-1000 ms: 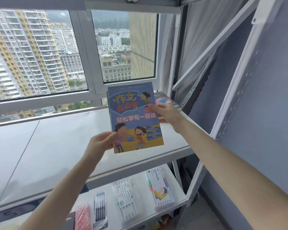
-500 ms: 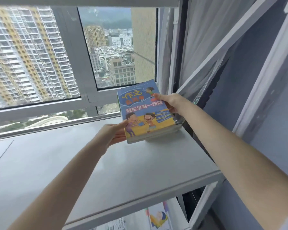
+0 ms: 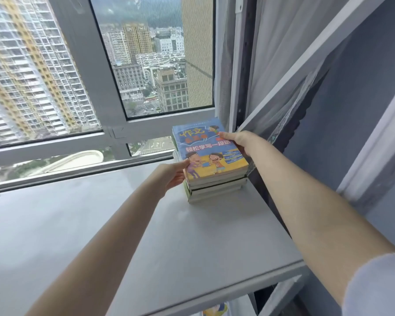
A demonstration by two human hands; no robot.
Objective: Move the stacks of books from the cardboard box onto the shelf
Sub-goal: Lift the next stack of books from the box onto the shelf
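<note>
A blue and yellow book [image 3: 209, 151] with cartoon children on its cover lies on top of a stack of books [image 3: 214, 189] at the far right of the white shelf [image 3: 146, 224], close to the window. My left hand [image 3: 172, 175] grips the top book's near left corner. My right hand [image 3: 237, 141] holds its right edge, thumb on the cover. The cardboard box is out of view.
A window [image 3: 96, 71] with a grey frame runs behind the shelf. White shelf uprights and a diagonal brace [image 3: 306, 65] stand on the right, with a sheer curtain [image 3: 281, 42] behind them. A lower shelf with a book [image 3: 216, 310] peeks out below.
Both hands carried the blue book away from me and to the right, tipped it from nearly upright to flat, and set it on the stack. The view moved closer to the shelf.
</note>
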